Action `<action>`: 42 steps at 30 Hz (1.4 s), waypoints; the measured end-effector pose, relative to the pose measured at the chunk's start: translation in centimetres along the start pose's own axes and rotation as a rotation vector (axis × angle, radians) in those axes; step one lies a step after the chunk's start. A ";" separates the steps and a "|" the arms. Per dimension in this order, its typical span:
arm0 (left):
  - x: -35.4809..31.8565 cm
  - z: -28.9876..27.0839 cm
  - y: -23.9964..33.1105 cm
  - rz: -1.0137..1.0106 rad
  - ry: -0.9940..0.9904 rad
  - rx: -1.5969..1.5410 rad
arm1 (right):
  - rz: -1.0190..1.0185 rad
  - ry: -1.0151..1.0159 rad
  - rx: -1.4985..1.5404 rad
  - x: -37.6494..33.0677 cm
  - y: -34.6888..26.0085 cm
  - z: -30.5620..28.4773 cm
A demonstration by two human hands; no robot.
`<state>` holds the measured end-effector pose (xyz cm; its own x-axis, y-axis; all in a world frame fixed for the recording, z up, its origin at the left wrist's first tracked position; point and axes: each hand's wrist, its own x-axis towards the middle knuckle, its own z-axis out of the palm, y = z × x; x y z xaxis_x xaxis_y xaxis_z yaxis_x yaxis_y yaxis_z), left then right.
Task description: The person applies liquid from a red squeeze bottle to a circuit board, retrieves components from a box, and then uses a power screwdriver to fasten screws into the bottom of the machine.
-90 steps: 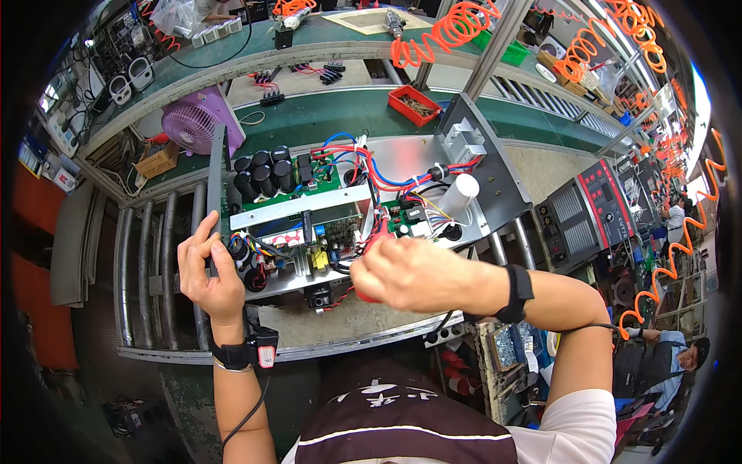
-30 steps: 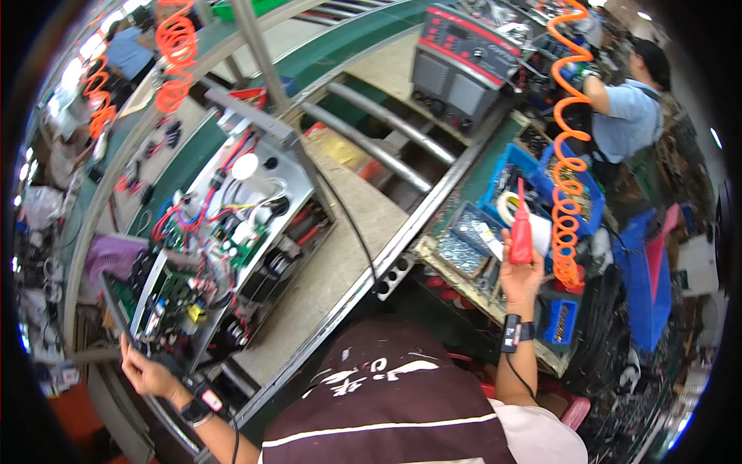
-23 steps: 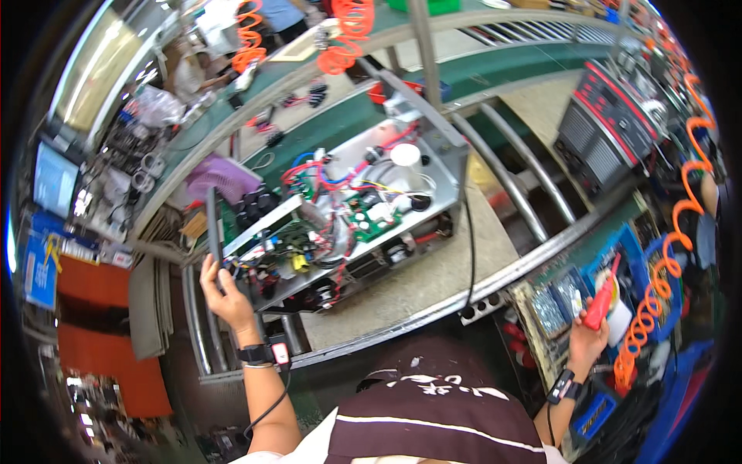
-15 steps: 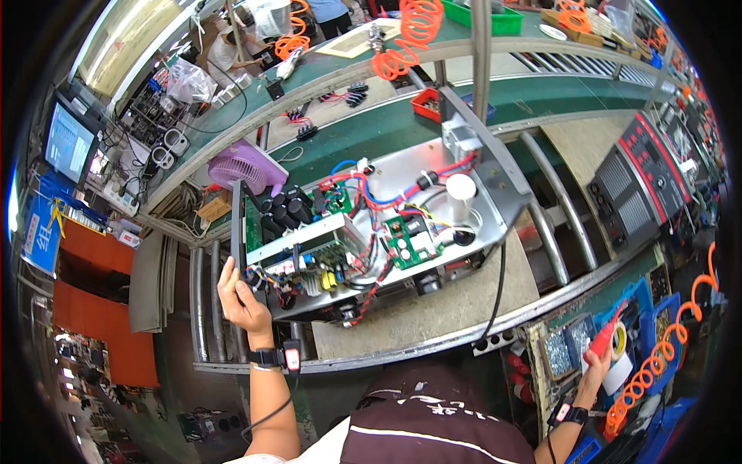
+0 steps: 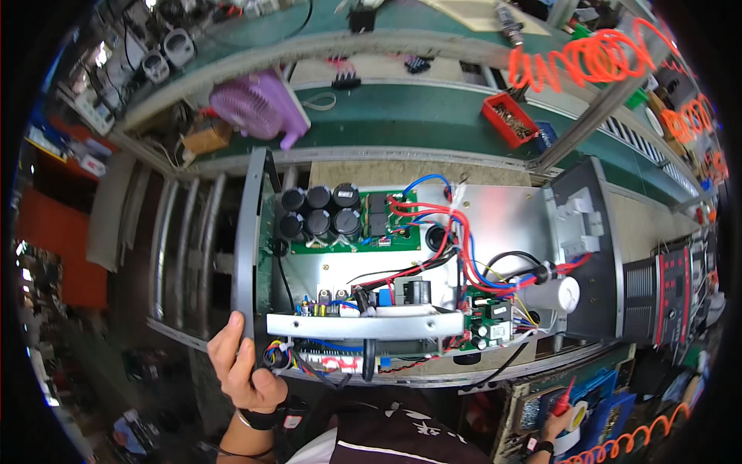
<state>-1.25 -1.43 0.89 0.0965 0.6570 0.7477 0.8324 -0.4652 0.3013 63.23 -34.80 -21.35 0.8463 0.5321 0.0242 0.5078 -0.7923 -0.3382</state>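
one left hand (image 5: 250,377) at grey panel (image 5: 250,240) (fingers apart), right hand (image 5: 554,426) tight around red tool (image 5: 562,402)

The bare plate (image 5: 510,216) lies open from above, between cables (image 5: 464,236) at left and an end panel (image 5: 607,255) at right.

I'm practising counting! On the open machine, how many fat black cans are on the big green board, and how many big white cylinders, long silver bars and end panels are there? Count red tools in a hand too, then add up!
Black cans: 6
White cylinders: 1
Silver bars: 1
End panels: 2
Red tools: 1
Total: 11
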 end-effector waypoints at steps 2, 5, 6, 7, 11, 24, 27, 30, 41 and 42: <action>-0.2 -0.6 0.2 -0.018 -0.043 0.022 | 0.062 -0.045 -0.046 0.0 -1.0 -0.6; -0.2 -0.8 -0.4 0.026 -0.051 0.023 | 0.086 -0.145 -0.353 0.9 -2.3 -1.3; -0.4 -0.6 -0.6 0.014 -0.054 0.022 | 0.094 -0.165 -0.526 1.5 -1.3 -1.3; -0.6 -0.3 -0.7 0.018 -0.038 -0.006 | 0.088 -0.165 -0.535 1.9 -0.3 -1.4; -1.0 -0.2 -0.7 0.033 -0.076 -0.030 | -0.098 0.126 -0.366 1.8 -9.1 -2.7; -0.7 -1.4 -1.7 0.005 -0.210 -0.094 | -0.287 -0.449 0.492 1.5 -37.6 -3.1; -0.8 -1.2 -2.4 0.004 -0.210 -0.206 | -0.258 -0.487 0.686 0.9 -38.4 -2.3; -3.5 -0.2 -4.2 -0.077 -0.081 -0.601 | -0.409 -0.492 0.759 2.0 -37.1 0.6; -8.9 -0.9 -7.7 -0.680 -0.520 -0.529 | -0.488 -0.088 0.592 -2.0 -37.4 1.2; -8.9 -1.1 -8.7 -0.627 -0.483 -0.467 | -0.449 -0.136 0.607 -3.5 -38.3 0.0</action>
<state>-9.99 -3.85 -7.69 0.0065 0.9975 0.0699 0.5140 -0.0633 0.8554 40.81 -6.34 -8.47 0.5325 0.8273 0.1790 0.5880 -0.2095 -0.7813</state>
